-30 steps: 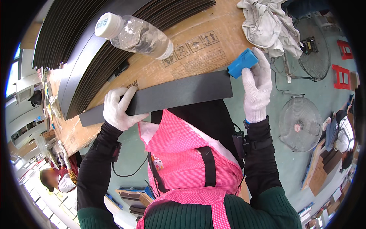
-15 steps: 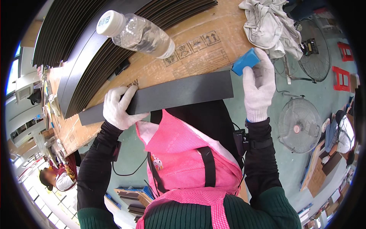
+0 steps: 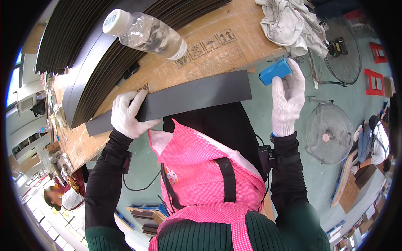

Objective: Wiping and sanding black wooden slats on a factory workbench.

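Note:
A long dark grey board (image 3: 197, 94) lies slanted across the near edge of the work table, its right end sticking out past the edge. My left hand (image 3: 129, 113), in a white knit glove, grips the board near its left end, thumb on the near side and fingers over the far side. Off the board's right end, my gloved right hand (image 3: 288, 98) holds a blue block (image 3: 275, 71) between thumb and fingers. The block is in the air, apart from the board.
Stacks of dark boards (image 3: 125, 58) fill the table's far left. A clear bottle with a white cap (image 3: 146, 35) stands beyond my board. Crumpled pale cloth (image 3: 291, 27) lies at the far right corner of the cardboard-covered table (image 3: 226, 54). Floor fans (image 3: 328, 134) stand to the right.
My right hand with the blue block has shifted slightly right, farther from the board's end. The board's right end has moved a little away from me; my left hand keeps its grip.

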{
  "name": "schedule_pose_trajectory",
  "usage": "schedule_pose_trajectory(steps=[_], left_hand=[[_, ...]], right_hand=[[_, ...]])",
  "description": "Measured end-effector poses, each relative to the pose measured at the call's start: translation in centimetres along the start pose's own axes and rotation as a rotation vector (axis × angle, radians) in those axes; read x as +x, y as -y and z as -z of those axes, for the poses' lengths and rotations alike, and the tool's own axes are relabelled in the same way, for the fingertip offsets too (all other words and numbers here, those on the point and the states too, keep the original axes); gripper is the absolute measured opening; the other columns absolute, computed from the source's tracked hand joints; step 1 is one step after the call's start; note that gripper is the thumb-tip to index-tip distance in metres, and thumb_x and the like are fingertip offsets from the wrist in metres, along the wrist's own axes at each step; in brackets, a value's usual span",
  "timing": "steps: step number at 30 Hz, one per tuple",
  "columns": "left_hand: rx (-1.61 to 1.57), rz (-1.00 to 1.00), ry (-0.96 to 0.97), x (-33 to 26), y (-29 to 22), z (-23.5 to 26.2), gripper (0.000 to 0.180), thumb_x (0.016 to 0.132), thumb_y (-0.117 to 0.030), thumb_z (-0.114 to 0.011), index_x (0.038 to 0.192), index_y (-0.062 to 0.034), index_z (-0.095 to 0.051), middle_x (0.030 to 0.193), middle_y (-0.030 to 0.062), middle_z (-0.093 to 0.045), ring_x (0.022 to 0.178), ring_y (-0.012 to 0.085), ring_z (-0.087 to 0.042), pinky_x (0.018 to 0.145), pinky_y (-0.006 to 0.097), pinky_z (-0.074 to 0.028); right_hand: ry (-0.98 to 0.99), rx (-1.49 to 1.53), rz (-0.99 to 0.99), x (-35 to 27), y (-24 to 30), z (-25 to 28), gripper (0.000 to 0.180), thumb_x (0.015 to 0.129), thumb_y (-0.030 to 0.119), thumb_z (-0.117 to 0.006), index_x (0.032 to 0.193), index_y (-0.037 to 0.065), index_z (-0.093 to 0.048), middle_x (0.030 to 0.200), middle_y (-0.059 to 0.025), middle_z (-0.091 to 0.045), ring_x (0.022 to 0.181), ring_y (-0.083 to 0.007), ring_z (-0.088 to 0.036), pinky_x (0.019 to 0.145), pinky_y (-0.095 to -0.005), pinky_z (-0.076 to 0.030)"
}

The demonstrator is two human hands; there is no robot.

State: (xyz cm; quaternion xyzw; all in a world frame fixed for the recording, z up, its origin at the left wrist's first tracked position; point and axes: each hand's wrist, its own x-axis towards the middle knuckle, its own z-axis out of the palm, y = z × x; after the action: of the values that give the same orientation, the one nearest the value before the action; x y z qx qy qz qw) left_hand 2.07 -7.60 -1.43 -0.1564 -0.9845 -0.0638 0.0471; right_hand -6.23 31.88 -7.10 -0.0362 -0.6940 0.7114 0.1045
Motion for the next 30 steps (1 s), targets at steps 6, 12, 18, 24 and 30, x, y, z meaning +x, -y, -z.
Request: schedule_pose_trajectory(steps=[6,12,18,24,30], left_hand=[[0.003,0.002,0.011,0.0,0.0,0.2,0.092,0.052,-0.038,-0.096,0.134,-0.0082,-0.068,0.115,0.0118,-0.064,0.105,0.0356,-0.062,0.095,0.046,-0.05],[0.011,-0.002,0.015,0.2,-0.1,0.1,0.091,0.052,-0.039,-0.096,0.134,-0.008,-0.068,0.115,0.012,-0.063,0.105,0.036,-0.062,0.095,0.047,-0.05],[0.01,-0.007,0.012,0.0,-0.1,0.2,0.09,0.053,-0.039,-0.095,0.133,-0.0073,-0.068,0.114,0.0123,-0.064,0.105,0.0362,-0.062,0.094,0.047,-0.05],[0.011,-0.008,0.002,0.1,-0.2,0.2,0.09,0.051,-0.037,-0.095,0.132,-0.0073,-0.069,0.113,0.0119,-0.064,0.103,0.0361,-0.062,0.093,0.046,-0.051],[0.005,-0.012,-0.003,0.2,-0.2,0.1,0.091,0.05,-0.035,-0.095,0.132,-0.0075,-0.069,0.114,0.0113,-0.064,0.103,0.0356,-0.063,0.092,0.046,-0.051]], right_hand=[[-0.009,0.033,0.012,-3.1,0.6,0.2,0.061,0.093,-0.014,-0.065,0.151,0.003,-0.052,0.138,-0.0115,-0.063,0.113,-0.0176,-0.067,0.098,-0.0318,-0.056],[0.006,-0.055,0.183,-5.4,-1.9,0.8,0.062,0.09,-0.011,-0.073,0.148,0.002,-0.054,0.146,-0.0133,-0.059,0.13,-0.0233,-0.061,0.111,-0.0378,-0.05],[-0.017,-0.145,0.224,-6.6,-2.5,1.2,0.063,0.09,-0.011,-0.075,0.149,0.001,-0.053,0.147,-0.0137,-0.058,0.133,-0.0249,-0.06,0.111,-0.0391,-0.049],[-0.042,-0.049,0.164,-0.7,-0.2,-2.8,0.056,0.093,-0.007,-0.073,0.146,0.0,-0.056,0.14,-0.0121,-0.063,0.115,-0.0191,-0.067,0.1,-0.0338,-0.054],[0.004,-0.085,0.236,-1.0,-1.6,-2.0,0.056,0.092,-0.006,-0.075,0.145,0.002,-0.058,0.137,-0.0122,-0.065,0.115,-0.0204,-0.066,0.101,-0.0334,-0.053]])
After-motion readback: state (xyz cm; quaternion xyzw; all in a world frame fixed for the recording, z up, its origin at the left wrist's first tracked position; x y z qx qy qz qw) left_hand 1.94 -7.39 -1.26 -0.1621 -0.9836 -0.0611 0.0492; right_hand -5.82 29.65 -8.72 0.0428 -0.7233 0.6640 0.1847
